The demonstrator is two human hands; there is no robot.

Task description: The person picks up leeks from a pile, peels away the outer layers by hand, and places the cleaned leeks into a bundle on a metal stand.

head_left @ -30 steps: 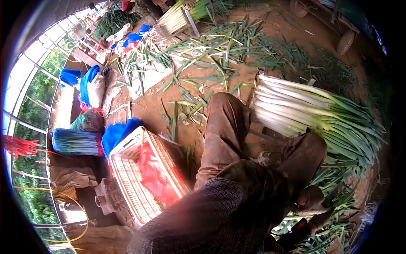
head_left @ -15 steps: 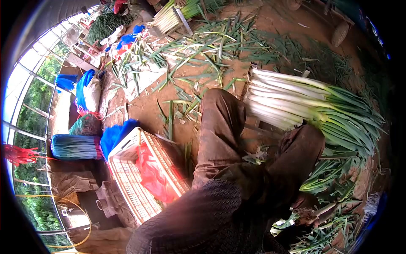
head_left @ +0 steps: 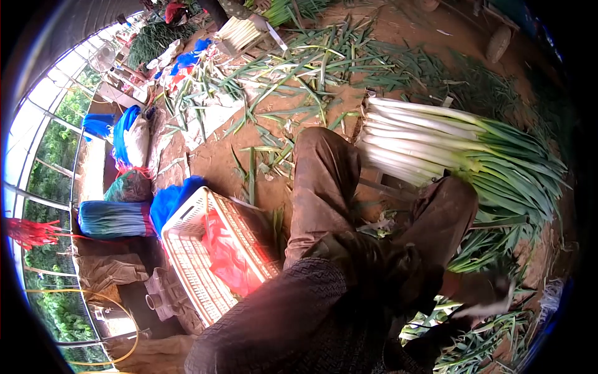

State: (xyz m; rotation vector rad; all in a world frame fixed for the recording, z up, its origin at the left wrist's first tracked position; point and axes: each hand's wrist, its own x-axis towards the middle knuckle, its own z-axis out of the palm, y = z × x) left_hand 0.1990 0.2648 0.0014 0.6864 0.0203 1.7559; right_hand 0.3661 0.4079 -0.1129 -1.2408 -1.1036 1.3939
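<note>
My right hand [head_left: 478,289] is low at the right, beside my bent knee and over loose green leek leaves [head_left: 483,340]. It is dark and smeared by motion, with a pale, blurred strip at its fingers that I cannot make out. My left hand is out of sight; only a dark patterned sleeve [head_left: 280,305] shows at the bottom. In front of my knees, a thick row of leeks [head_left: 411,140] lies on a low stand, white stalks toward me and green tops to the right.
At my left stands a cream plastic crate [head_left: 199,274] with red netting [head_left: 227,255] inside. Behind it are blue cloth [head_left: 177,202] and a wrapped leek bundle [head_left: 115,218]. Cut leaves [head_left: 311,68] litter the soil. At the top, another person's arm [head_left: 233,7] is by more leeks [head_left: 240,31].
My right hand has moved outward to the right, and the pale strip now shows by it. My sleeve has shifted slightly left. At the top, the other person's arm has come further into view.
</note>
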